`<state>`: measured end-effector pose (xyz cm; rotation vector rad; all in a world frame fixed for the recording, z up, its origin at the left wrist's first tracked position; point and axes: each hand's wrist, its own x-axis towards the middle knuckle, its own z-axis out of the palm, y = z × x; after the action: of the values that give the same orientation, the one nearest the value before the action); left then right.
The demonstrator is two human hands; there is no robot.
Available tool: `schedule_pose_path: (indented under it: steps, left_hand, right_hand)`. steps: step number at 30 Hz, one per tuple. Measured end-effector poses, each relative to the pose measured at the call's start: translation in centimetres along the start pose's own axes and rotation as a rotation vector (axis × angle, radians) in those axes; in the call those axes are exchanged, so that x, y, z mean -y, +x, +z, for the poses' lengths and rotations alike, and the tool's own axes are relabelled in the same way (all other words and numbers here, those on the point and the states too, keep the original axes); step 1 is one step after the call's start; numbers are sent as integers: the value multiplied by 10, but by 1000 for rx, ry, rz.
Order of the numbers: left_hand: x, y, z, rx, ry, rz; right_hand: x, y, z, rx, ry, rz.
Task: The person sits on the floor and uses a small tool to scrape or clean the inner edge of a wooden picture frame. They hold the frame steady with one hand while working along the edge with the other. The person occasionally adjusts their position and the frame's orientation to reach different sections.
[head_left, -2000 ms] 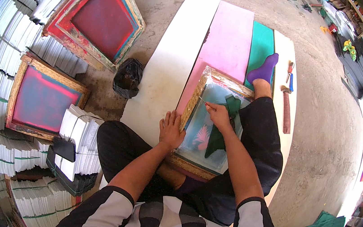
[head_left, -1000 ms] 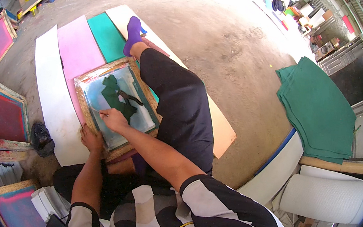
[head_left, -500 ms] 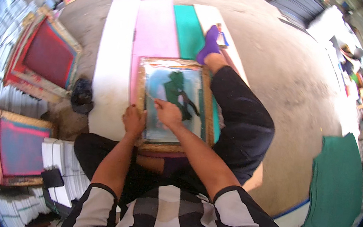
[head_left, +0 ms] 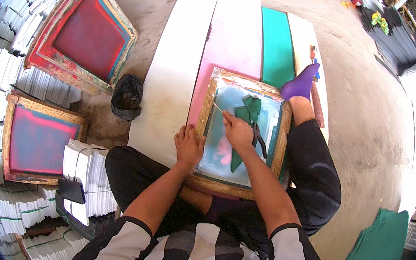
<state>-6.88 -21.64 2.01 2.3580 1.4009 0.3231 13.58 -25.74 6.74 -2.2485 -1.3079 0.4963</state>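
A wooden-framed printing screen lies on the floor between my legs, its pale blue mesh carrying a green patch and a pink stain. My left hand presses flat on the frame's left rail, fingers spread. My right hand rests on the mesh, pinching a thin pale stick whose tip points up-left near the frame's left edge. A dark squeegee-like tool lies on the mesh just right of that hand. My foot in a purple sock sits past the frame's top right corner.
Long boards lie under and beyond the frame: white, pink, teal. Two red-meshed framed screens lean at left among stacks of white sheets. A black bag sits nearby. Green sheets lie lower right.
The view swung away to the right and has come back over the frame. My left hand has stayed on the left rail and my right hand on the mesh.
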Motion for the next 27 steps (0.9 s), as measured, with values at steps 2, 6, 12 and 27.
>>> schedule_pose_path:
  steps: [2, 6, 12, 27]
  left_hand:
    - [-2, 0, -3, 2, -5, -11]
    - [1, 0, -3, 24, 19, -4]
    - [1, 0, -3, 15, 14, 2]
    - [-2, -1, -4, 24, 14, 3]
  right_hand:
    - [-3, 5, 3, -29, 24, -43]
    - [-4, 10, 6, 17, -14, -40]
    - [-2, 14, 5, 40, 40, -36]
    - [-21, 27, 4, 72, 116, -71]
